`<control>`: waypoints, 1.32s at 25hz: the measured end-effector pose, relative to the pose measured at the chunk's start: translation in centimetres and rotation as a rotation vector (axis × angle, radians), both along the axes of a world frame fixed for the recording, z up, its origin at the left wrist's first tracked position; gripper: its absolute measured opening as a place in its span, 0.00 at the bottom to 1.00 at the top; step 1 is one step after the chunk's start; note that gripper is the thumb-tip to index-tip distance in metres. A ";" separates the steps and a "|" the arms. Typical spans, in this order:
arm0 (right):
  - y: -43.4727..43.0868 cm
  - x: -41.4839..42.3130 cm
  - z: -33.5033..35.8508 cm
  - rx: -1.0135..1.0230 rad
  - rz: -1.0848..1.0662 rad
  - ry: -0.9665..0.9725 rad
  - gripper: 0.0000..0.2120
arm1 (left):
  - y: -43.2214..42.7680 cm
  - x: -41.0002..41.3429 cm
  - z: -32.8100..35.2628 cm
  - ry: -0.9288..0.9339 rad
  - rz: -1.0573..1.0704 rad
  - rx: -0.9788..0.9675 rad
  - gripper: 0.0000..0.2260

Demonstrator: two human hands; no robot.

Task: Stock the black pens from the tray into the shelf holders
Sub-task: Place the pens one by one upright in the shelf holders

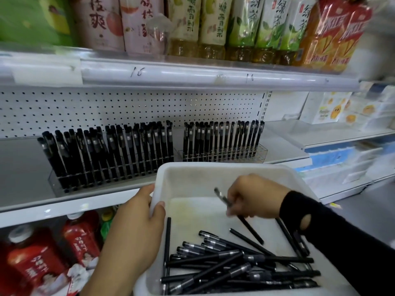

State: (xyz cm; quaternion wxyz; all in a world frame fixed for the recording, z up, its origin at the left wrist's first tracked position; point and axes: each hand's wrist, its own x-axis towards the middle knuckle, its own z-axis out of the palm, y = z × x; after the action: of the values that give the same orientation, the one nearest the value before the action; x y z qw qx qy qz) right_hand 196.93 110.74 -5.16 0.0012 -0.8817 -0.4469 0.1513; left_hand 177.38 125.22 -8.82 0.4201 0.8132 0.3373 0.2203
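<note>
Loose black pens [235, 268] lie heaped in the white tray [213, 167] at lower centre. The right hand [254, 197], fingers curled, pinches one pen [252, 229] above them; the left hand [139, 212] grips the tray's left rim. Mid-frame, two shelf holders [106, 159] carry upright pens.

White metal shelving [64, 201] backed by perforated pegboard [128, 107] — bottled teas [213, 24] crowded on the tier above, red-labelled drink bottles [32, 263] below. Off to the right, pale boxes [333, 110] on a neighbouring rack; grey floor [363, 204].
</note>
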 end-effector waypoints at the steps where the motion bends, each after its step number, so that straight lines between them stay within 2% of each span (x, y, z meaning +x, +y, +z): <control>1: 0.3 0.4 1.2 0.126 -0.027 0.013 0.11 | 0.1 0.1 0.0 -0.003 -0.001 -0.001 0.14; 5: 2.5 3.7 4.4 0.788 -0.193 0.112 0.07 | 0.1 0.5 0.2 -0.040 -0.009 -0.045 0.12; 6: 3.3 4.9 4.6 0.911 -0.243 0.131 0.07 | 0.2 0.7 0.2 -0.043 -0.006 -0.051 0.12; 8: 5.2 7.2 4.2 1.014 -0.301 0.096 0.06 | 0.3 1.1 0.2 -0.047 -0.003 -0.048 0.13; 13: 9.4 10.8 1.1 0.881 -0.327 -0.101 0.08 | 0.2 1.1 0.3 -0.006 -0.033 -0.011 0.13; 20: 11.2 12.9 -2.6 0.669 -0.360 -0.126 0.11 | 0.2 0.9 0.2 -0.016 -0.032 0.018 0.14; 25: 11.9 12.9 -2.3 0.416 -0.337 -0.189 0.17 | 0.3 1.1 0.1 -0.006 -0.043 0.002 0.14; 29: 10.2 11.5 -2.0 0.535 -0.387 -0.169 0.14 | 0.2 1.0 0.1 -0.018 -0.045 -0.009 0.13; 31: 8.4 9.4 -0.3 0.597 -0.345 -0.220 0.09 | 0.1 1.0 0.1 -0.022 -0.042 -0.016 0.12; 33: 6.1 6.1 1.4 0.587 -0.247 -0.277 0.11 | 0.0 1.0 0.1 -0.021 -0.044 -0.012 0.12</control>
State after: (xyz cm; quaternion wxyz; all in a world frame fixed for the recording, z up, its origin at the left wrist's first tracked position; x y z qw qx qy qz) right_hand 203.01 116.81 -3.76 0.2127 -0.9033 -0.3570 -0.1062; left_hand 178.36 125.22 -8.71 0.4333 0.8155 0.3162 0.2173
